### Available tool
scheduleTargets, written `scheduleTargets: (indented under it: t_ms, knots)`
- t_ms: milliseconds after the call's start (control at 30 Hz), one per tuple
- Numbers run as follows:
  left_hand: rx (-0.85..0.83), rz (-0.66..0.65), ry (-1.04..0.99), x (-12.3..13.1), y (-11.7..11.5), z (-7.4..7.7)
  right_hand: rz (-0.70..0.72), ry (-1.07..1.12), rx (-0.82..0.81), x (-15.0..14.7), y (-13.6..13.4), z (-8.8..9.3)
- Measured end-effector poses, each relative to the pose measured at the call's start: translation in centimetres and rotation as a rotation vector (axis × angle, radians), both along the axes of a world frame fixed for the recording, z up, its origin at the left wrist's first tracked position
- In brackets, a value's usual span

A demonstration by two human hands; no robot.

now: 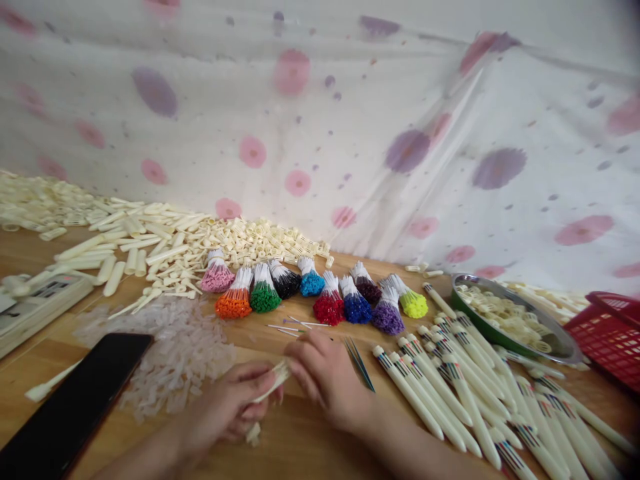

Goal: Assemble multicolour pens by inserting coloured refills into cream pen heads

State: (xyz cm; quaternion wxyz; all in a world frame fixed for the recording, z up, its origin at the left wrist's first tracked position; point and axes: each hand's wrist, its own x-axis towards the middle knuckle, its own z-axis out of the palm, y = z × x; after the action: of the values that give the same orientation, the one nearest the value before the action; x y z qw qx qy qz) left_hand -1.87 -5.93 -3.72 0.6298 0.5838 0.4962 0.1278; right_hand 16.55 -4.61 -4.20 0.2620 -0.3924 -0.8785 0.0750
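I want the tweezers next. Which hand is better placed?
Probably the right hand: the tweezers lie just beside it. The left hand is farther away and holding a cream plastic piece.

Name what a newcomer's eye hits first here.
Likely the loose row of bright, color-tipped bundles on the wooden table, just beyond the left hand, which holds a slim cream part, and the right hand at its far end. Next, probably the heap of cream multicolor pens at right and the dark phone at lower left.
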Motion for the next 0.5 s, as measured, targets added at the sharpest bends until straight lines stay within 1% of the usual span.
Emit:
scheduleTargets:
  t_ms: [33, 67, 100, 133, 167, 200, 233, 267, 300, 333, 367, 400, 467, 500]
  knots:
    - [-0.162, -0.033, -0.048, -0.1, 0.1, -0.1, 0.037, -0.030, 0.066, 0.0, -0.1, 0.0]
    - [-0.248, -0.070, -0.062, -0.2, 0.2, -0.4, 0.045, -0.078, 0.084, 0.0, -0.1, -0.2]
    - [-0.202, -0.081, -0.044, -0.2, 0.2, -0.7, 0.015, -0.130, 0.051, -0.1, 0.1, -0.4]
    - [-0.029, -0.052, 0.012, -0.2, 0.1, -1.1, -0.041, -0.170, -0.007, -0.2, 0.3, -0.7]
    - [0.191, -0.021, 0.091, 0.0, 0.1, -1.4, -0.095, -0.195, -0.066, -0.3, 0.6, -0.9]
    - [0.410, -0.004, 0.174, 0.2, 0.0, -1.7, -0.126, -0.207, -0.108, -0.4, 0.9, -1.1]
    - [0.579, 0.004, 0.247, 0.4, -0.1, -1.9, -0.132, -0.210, -0.128, -0.5, 1.1, -1.2]
    - [0.683, 0.006, 0.291, 0.5, -0.1, -1.9, -0.126, -0.207, -0.133, -0.4, 1.3, -1.2]
    - [0.700, 0.016, 0.296, 0.6, -0.1, -1.7, -0.134, -0.201, -0.138, -0.4, 1.4, -1.0]
    - [0.619, 0.033, 0.265, 0.6, -0.1, -1.5, -0.136, -0.192, -0.127, -0.3, 1.4, -0.7]
    - [0.461, 0.052, 0.201, 0.6, 0.0, -1.2, -0.114, -0.179, -0.091, -0.2, 1.3, -0.4]
    - [0.249, 0.058, 0.118, 0.5, 0.1, -0.9, -0.064, -0.166, -0.035, -0.1, 1.1, -0.2]
    - [-0.176, 0.024, -0.041, 0.3, 0.1, -0.6, 0.062, -0.172, 0.072, -0.2, 0.6, 0.1]
    - [-0.293, -0.003, -0.087, 0.2, 0.0, -0.6, 0.086, -0.189, 0.089, -0.3, 0.5, 0.1]
